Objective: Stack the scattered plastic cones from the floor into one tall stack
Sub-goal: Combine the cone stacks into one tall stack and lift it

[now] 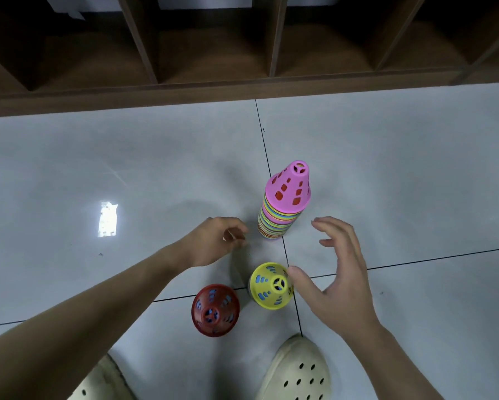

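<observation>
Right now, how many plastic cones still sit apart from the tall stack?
2: a yellow perforated plastic cone beside the right hand, and a dark red perforated plastic cone nearer the left shoe. Blue showing through their holes may be nested cones.

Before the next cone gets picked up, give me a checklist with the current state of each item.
1. Stack upright on the floor, pink cone on top: ok.
2. Right hand free to grasp: ok, fingers spread, holding nothing; thumb at or near the yellow cone's rim, contact cannot tell.
3. Left hand free: cannot tell, fingers loosely curled beside the stack's base, nothing visibly held.
4. Yellow cone reachable: ok, standing apart from the stack, right beside the right hand.
5. Red cone reachable: ok, on the floor left of the yellow one, untouched.
6. All cones stacked: not ok, two remain loose.
</observation>
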Demonstrator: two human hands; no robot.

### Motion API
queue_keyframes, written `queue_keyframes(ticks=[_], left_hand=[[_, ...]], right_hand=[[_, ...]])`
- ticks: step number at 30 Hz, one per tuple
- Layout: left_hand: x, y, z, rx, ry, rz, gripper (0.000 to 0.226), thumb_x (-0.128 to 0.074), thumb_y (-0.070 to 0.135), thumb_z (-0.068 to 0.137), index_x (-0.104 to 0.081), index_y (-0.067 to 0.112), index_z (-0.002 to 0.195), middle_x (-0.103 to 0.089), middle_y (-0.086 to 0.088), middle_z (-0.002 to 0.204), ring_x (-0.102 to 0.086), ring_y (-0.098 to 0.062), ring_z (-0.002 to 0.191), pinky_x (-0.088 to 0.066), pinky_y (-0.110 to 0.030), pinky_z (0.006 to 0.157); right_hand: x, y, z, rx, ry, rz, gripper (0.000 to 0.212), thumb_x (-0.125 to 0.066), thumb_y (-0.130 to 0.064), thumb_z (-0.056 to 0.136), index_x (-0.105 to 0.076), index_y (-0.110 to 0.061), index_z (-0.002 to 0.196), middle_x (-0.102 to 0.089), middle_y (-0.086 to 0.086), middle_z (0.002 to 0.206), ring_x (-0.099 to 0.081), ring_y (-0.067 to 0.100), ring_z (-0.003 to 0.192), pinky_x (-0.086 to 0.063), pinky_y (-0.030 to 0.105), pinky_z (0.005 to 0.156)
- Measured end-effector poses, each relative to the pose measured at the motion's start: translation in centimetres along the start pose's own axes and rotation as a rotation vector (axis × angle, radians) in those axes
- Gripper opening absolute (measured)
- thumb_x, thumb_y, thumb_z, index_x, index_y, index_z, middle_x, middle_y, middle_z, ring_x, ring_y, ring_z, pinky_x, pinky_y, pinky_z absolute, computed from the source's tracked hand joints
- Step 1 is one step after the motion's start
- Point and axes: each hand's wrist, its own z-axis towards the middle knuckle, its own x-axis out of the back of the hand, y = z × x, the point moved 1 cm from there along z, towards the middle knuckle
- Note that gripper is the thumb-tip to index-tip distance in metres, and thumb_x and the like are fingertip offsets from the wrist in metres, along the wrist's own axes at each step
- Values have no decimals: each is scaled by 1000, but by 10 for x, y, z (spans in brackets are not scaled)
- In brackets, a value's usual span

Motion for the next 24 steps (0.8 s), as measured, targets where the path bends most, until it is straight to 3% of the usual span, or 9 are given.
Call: queue_keyframes(ticks=[3,6,10,14,18,21,24], left_hand=[[-6,-2,3,14,-123,27,20,-67,10,93,-70,22,108,-71,6,99,-60,2,75,-46,-10,73],[-18,-7,7,23,-251,91,33,-62,2,92,-69,24,116,-71,5,107,-60,10,81,-44,-6,74],[-32,-8,8,1,-342,91,33,-61,4,93,-69,24,118,-69,10,110,-59,15,85,-45,-8,78],[-37,-6,5,38,-400,24,40,-59,0,89,-69,23,119,-72,6,113,-67,-6,101,-54,-26,89],[-38,1,7,27,-487,90,41,-71,13,86,-65,22,125,-70,6,118,-65,-11,105,-50,-22,90],[-43,0,13,31,-511,198,42,-76,18,80,-65,22,120,-68,12,104,-61,-7,90,-41,-6,70],[-47,-2,17,33,-517,208,33,-79,20,73,-64,34,99,-60,30,73,-54,9,68,-38,-8,62]], right_hand=[[-9,1,-10,19,-236,-10,71,-81,-50,69,-55,-25,130,-49,-9,134,-51,15,128,-47,29,98],[-22,8,-22,19,-413,-86,69,-77,-64,71,-57,-32,129,-48,-20,135,-53,5,125,-47,24,98],[-27,16,-24,-31,-408,-69,46,-76,-50,79,-60,-34,119,-54,-21,125,-59,7,114,-52,29,88],[-21,21,-26,-72,-398,-33,40,-76,-41,81,-60,-32,116,-57,-19,123,-60,10,112,-52,28,85],[-13,30,-33,-121,-291,29,45,-82,-23,79,-63,-25,120,-60,-12,124,-61,15,116,-51,26,90],[-5,36,-38,-218,-223,113,45,-82,-15,80,-63,-24,120,-65,-7,118,-65,19,108,-55,27,84],[2,42,-43,-360,-156,222,43,-80,-13,81,-63,-26,119,-70,-3,109,-70,20,100,-58,28,82]])
